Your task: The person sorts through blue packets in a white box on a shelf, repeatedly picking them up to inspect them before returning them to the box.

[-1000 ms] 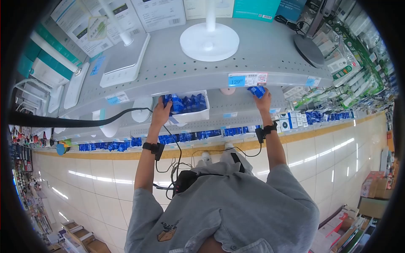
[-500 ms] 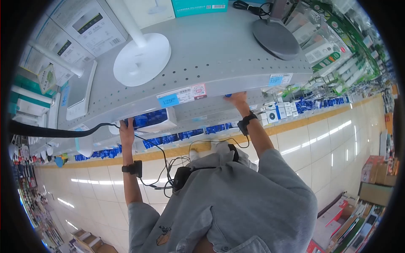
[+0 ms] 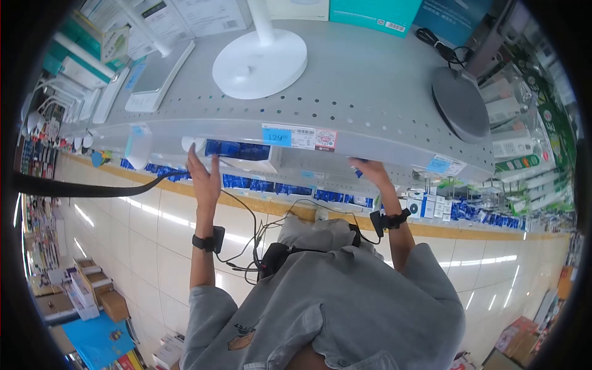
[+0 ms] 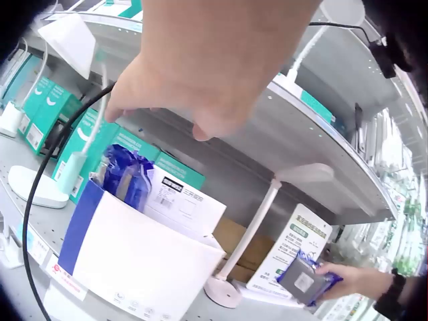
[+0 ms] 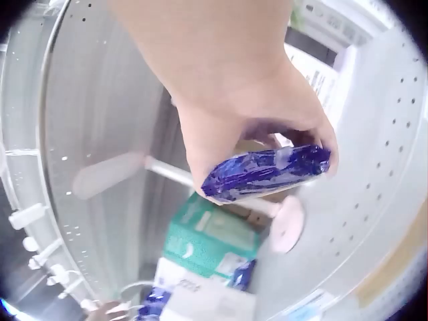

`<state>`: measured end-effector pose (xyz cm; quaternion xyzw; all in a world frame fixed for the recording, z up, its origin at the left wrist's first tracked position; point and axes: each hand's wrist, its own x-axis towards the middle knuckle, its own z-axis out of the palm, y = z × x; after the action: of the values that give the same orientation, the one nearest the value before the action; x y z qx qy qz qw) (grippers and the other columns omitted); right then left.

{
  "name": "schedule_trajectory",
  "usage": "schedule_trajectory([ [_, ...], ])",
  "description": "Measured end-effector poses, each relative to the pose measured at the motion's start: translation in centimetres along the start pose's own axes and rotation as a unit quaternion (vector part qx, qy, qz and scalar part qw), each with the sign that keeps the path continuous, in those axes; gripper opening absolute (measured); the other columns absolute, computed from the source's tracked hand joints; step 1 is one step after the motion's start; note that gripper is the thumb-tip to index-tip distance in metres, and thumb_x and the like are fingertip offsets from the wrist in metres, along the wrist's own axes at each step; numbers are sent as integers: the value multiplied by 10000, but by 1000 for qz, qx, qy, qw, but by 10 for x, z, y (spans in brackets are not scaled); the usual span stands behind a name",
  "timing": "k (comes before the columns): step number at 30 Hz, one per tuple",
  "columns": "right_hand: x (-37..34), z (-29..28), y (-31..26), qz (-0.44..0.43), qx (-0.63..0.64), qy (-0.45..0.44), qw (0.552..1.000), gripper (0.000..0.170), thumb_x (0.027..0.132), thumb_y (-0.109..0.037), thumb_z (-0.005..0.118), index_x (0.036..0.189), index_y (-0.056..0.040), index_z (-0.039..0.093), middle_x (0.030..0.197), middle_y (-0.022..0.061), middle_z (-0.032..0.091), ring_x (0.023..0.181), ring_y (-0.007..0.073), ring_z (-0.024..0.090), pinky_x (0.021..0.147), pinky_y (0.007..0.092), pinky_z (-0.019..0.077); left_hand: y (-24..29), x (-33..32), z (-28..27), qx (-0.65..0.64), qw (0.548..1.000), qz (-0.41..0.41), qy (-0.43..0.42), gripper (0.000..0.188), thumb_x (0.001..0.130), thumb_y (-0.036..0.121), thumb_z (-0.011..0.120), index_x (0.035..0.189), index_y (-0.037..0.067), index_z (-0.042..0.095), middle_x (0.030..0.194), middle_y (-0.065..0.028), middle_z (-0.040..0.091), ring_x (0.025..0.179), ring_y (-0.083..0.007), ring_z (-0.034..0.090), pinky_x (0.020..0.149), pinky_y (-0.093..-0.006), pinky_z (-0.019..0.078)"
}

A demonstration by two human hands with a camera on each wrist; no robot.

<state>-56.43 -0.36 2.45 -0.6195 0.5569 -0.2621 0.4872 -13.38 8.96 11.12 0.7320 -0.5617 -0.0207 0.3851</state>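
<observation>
My right hand (image 3: 375, 172) grips a flat packet in shiny blue wrapping (image 5: 267, 174), its fingers and thumb at the packet's two ends in the right wrist view. In the left wrist view the packet shows a grey face with a square code, in front of a white printed box (image 4: 294, 247). My left hand (image 3: 205, 179) has its fingers spread beside an open white carton (image 4: 140, 247) under the upper shelf's edge. Several blue packets (image 4: 127, 177) and a white printed card stand in that carton. From the left wrist camera, the hand appears above the carton, holding nothing.
Overhanging both hands is the grey upper shelf (image 3: 364, 105), with a white lamp base (image 3: 259, 65) and a dark lamp base (image 3: 459, 105). A pink-white desk lamp (image 4: 224, 292) stands between carton and packet. Black cables (image 3: 250, 225) hang near my left forearm.
My left hand has come off the carton and its fingers have spread. My right hand keeps the packet and has shifted right along the shelf. The head view has turned.
</observation>
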Motion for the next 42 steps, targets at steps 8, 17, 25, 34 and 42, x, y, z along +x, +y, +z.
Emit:
schedule_trajectory([
  [8, -30, 89, -135, -362, -113, -111, 919, 952, 659, -238, 814, 1458, -92, 318, 1344, 202, 450, 1234, 364, 452, 1072, 423, 358, 44, -30, -2, -402, 846, -175, -305, 438, 982, 309, 506, 1300, 8, 510, 1101, -144, 657, 1074, -232, 603, 945, -372, 455],
  [17, -54, 146, -164, -427, -185, -78, 882, 932, 680, -230, 820, 1458, -95, 325, 1390, 178, 378, 1278, 371, 389, 1077, 459, 335, 32, -58, -22, -434, 822, -211, -304, 472, 826, 73, 723, 1256, 11, 538, 934, -53, 691, 824, -91, 628, 703, -231, 495],
  [25, -101, 205, -176, -242, -33, -29, 969, 652, 828, -244, 745, 1350, -26, 421, 1469, 210, 338, 1327, 337, 395, 981, 435, 435, -5, -97, -62, -368, 903, -108, -191, 466, 810, 53, 707, 1231, -18, 522, 904, -119, 703, 736, -141, 662, 674, -260, 517],
  [34, -147, 298, -188, -130, 217, 1, 968, 609, 899, -113, 654, 1424, -31, 357, 1221, 107, 567, 1047, 148, 541, 892, 265, 449, -7, -133, -122, -318, 923, 36, -214, 537, 794, 163, 666, 1281, 20, 491, 1095, -227, 663, 998, -412, 632, 835, -427, 527],
  [42, -142, 277, -201, -139, 196, 2, 971, 424, 899, -82, 626, 1300, -12, 505, 1181, 73, 599, 1073, 130, 535, 956, 263, 409, -37, -125, -102, -356, 923, 40, -144, 533, 814, 73, 678, 1302, 19, 470, 1266, -181, 575, 1117, -297, 606, 933, -370, 490],
])
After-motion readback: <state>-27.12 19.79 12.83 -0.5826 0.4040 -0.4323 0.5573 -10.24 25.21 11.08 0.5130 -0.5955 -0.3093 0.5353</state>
